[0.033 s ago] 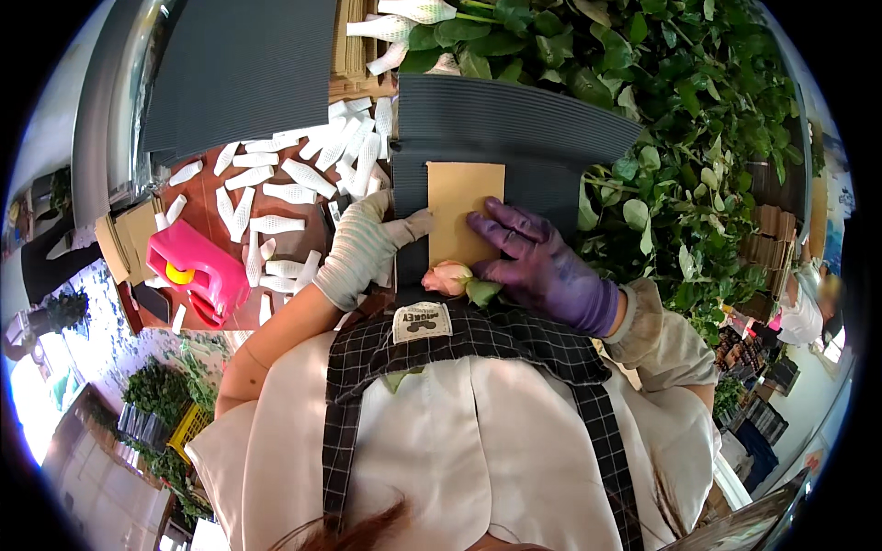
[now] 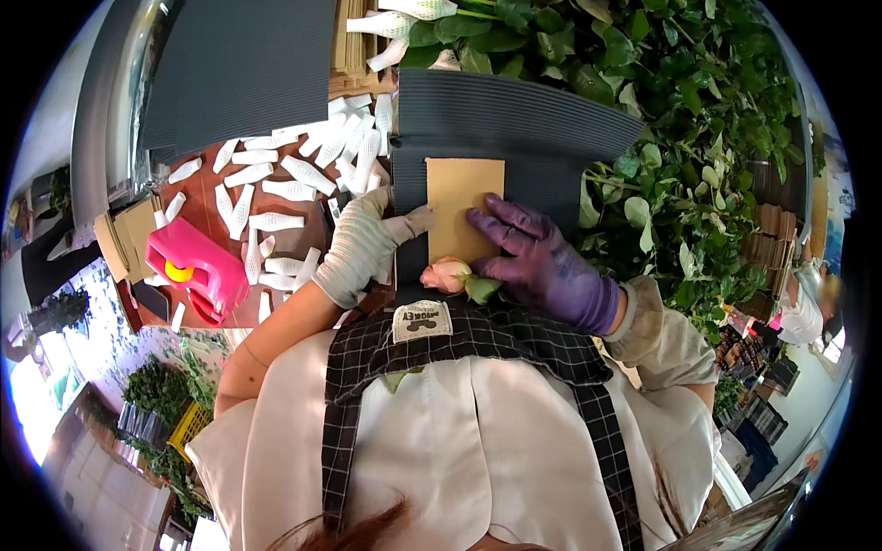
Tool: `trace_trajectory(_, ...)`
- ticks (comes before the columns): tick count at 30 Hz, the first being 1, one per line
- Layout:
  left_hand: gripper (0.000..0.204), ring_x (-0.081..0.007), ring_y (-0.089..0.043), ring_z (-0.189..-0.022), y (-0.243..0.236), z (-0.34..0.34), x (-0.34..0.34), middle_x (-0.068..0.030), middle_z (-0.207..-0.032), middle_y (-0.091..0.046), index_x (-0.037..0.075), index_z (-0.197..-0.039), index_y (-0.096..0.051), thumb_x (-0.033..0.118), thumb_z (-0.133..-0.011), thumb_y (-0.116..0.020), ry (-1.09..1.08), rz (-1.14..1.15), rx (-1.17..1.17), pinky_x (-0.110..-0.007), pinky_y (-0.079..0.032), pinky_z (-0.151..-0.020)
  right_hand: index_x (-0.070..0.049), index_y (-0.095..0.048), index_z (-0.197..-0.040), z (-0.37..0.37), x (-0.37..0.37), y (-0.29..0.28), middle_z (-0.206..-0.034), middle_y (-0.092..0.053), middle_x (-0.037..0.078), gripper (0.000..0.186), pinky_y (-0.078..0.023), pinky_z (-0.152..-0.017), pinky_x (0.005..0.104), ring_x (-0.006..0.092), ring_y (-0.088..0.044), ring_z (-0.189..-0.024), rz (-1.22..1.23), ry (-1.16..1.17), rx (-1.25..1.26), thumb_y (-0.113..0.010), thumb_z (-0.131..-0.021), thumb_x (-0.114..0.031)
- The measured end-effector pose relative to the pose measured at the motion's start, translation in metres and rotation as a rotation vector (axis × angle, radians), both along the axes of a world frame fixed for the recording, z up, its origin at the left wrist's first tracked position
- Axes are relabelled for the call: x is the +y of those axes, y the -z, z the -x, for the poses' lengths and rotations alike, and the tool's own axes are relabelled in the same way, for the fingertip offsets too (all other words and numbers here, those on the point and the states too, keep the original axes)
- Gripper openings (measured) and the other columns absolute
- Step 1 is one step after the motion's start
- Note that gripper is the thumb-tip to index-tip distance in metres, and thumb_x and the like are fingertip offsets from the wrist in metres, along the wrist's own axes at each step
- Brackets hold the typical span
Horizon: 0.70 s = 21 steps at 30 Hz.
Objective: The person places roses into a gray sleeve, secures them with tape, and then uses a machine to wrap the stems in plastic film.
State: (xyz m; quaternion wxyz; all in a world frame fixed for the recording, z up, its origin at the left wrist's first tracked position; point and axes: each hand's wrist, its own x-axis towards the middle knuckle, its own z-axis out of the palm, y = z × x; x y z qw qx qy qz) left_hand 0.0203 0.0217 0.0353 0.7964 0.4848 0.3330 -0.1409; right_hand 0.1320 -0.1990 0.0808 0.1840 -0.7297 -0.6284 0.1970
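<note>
A tan cardboard piece (image 2: 459, 197) lies on a dark ribbed board (image 2: 542, 174) in front of me. My left hand (image 2: 363, 243), in a pale striped glove, rests at the board's left edge. Its thumb stretches to the cardboard's left side, apart from the fingers, which are partly hidden. My right hand (image 2: 551, 266), in a purple glove, lies with fingers spread over the cardboard's right part. Just below the cardboard is a peach-pink rose (image 2: 446, 275) with a green leaf (image 2: 481, 290) beside my right thumb. The rose's stem is not visible.
White foam net sleeves (image 2: 277, 222) lie scattered on the reddish-brown table at left, near a pink plastic container (image 2: 197, 266). Another dark ribbed sheet (image 2: 243, 73) is at the upper left. Leafy green stems (image 2: 680, 129) crowd the right side. Cardboard pieces (image 2: 124, 241) stand at far left.
</note>
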Motion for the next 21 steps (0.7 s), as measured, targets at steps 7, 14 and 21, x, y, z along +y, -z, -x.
trace_trajectory(7, 0.044, -0.0082, -0.06, -0.08, 0.007, 0.002, 0.002, -0.0064, -0.093, -0.068, -0.008, -0.114, -0.06, 0.018, -0.082, -0.075, 0.031, -0.081, -0.001, -0.023, -0.051, -0.073, -0.014, -0.07, -0.099, 0.002, 0.001, -0.002, -0.139, -0.048, 0.017, 0.035, -0.039, -0.105, 0.0492, 0.0397, -0.041, -0.132, -0.025, 0.007, 0.053, -0.073, -0.065, -0.007)
trace_trajectory(14, 0.044, -0.0088, -0.06, -0.082, 0.005, -0.001, 0.001, -0.0083, -0.098, -0.066, -0.008, -0.116, -0.058, 0.018, -0.084, -0.074, 0.005, -0.028, -0.037, -0.023, -0.051, -0.074, -0.015, -0.07, -0.101, 0.004, -0.001, -0.001, -0.14, -0.047, 0.017, 0.037, -0.036, -0.107, 0.0476, 0.0382, -0.04, -0.133, -0.006, 0.015, 0.034, -0.072, -0.065, -0.003)
trace_trajectory(21, 0.03, -0.0079, -0.056, -0.078, -0.005, 0.005, -0.005, -0.0027, -0.089, -0.062, -0.003, -0.102, -0.058, 0.013, -0.083, -0.075, -0.185, -0.494, -0.198, -0.023, -0.049, -0.072, -0.018, -0.072, -0.102, 0.004, -0.003, 0.007, -0.143, -0.046, 0.013, 0.031, -0.03, -0.111, 0.0465, 0.0329, -0.037, -0.137, -0.023, 0.046, 0.091, -0.069, -0.073, -0.007)
